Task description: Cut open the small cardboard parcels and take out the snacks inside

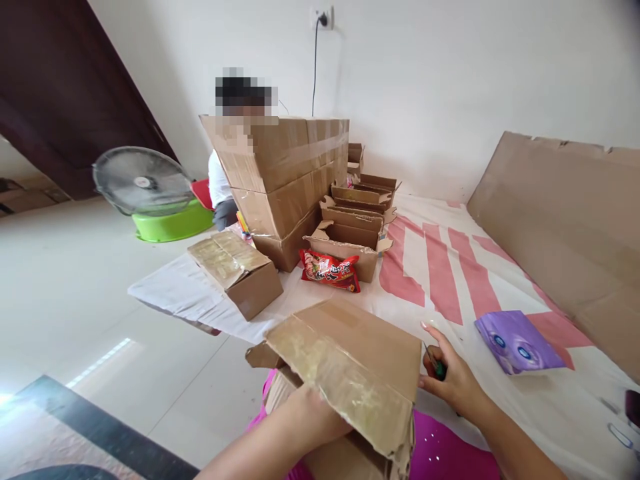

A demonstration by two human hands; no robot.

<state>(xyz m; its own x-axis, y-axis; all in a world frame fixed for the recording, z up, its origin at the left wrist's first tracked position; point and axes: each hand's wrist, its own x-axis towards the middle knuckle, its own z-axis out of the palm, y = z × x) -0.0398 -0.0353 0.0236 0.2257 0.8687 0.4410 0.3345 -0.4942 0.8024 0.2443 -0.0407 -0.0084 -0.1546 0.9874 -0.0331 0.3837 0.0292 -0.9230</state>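
Note:
A worn cardboard box (350, 340) with patches of clear tape rests tilted over my lap, its opening facing me. My left hand (315, 407) reaches in under the top flap, and its fingers are hidden inside. At the box's right side, my right hand (450, 373) is closed on a small knife with a dark green handle (440, 369). Its thin blade points up beside the box's right edge. My right index finger stretches out past the blade.
A taped box (240, 267), several open boxes (350, 233), a red snack packet (330, 270) and a purple packet (520, 341) lie on the cloth-covered table. Beyond a stacked box wall (285, 180) sits a person (220, 187). A fan (143, 181) stands left.

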